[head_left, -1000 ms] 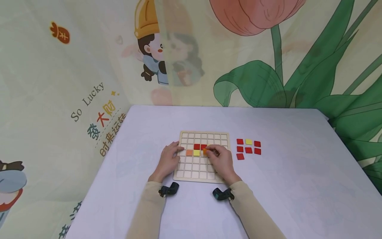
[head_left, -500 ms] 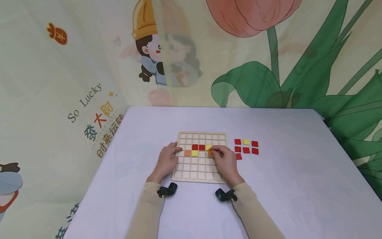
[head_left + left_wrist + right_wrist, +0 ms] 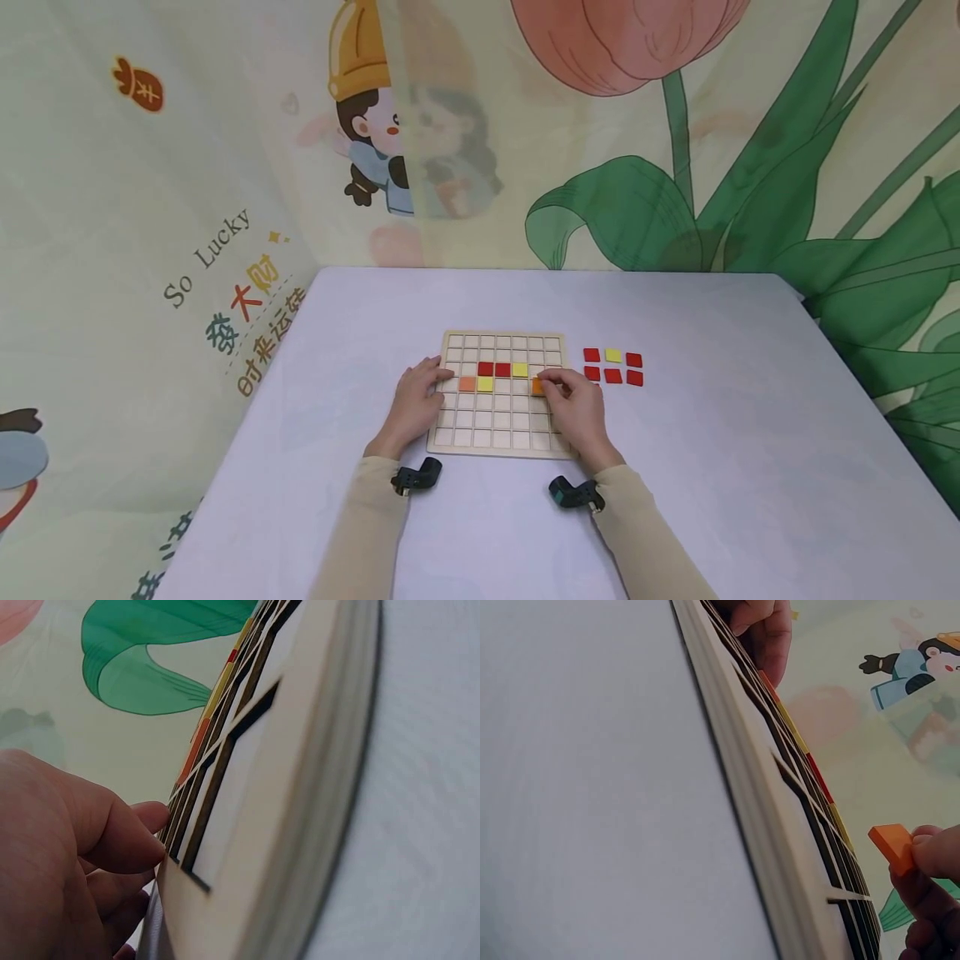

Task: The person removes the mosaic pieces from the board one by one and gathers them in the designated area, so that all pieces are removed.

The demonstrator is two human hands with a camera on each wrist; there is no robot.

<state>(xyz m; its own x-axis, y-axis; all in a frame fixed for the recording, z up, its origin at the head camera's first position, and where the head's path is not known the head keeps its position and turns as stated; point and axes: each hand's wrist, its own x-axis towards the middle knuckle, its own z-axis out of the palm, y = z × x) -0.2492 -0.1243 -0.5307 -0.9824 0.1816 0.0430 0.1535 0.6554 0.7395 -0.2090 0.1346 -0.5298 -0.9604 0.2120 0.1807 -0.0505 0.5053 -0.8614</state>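
Observation:
A wooden grid board [image 3: 495,440] lies flat on the table. My right hand [image 3: 579,410] pinches an orange square tile [image 3: 537,387] between thumb and fingers over the board's right side. In the right wrist view that orange tile [image 3: 892,846] is tilted and apart from the board. At the board's left edge rests my left hand [image 3: 411,404], its thumb [image 3: 124,844] touching the rim in the left wrist view. One grid row bears two red tiles [image 3: 494,370] and a yellow tile [image 3: 521,370]. Below it sit a light orange tile [image 3: 467,384] and another yellow tile [image 3: 485,384].
Right of the board lie several loose red tiles [image 3: 633,378] and one yellow tile [image 3: 612,356], partly behind the right hand. A white cloth [image 3: 720,467] covers the table. A printed curtain [image 3: 465,242] hangs behind its far edge.
My right hand has moved rightward across the board with the orange tile, uncovering the yellow tile in the upper row. The left hand stays at the board's edge. The head view has shifted slightly.

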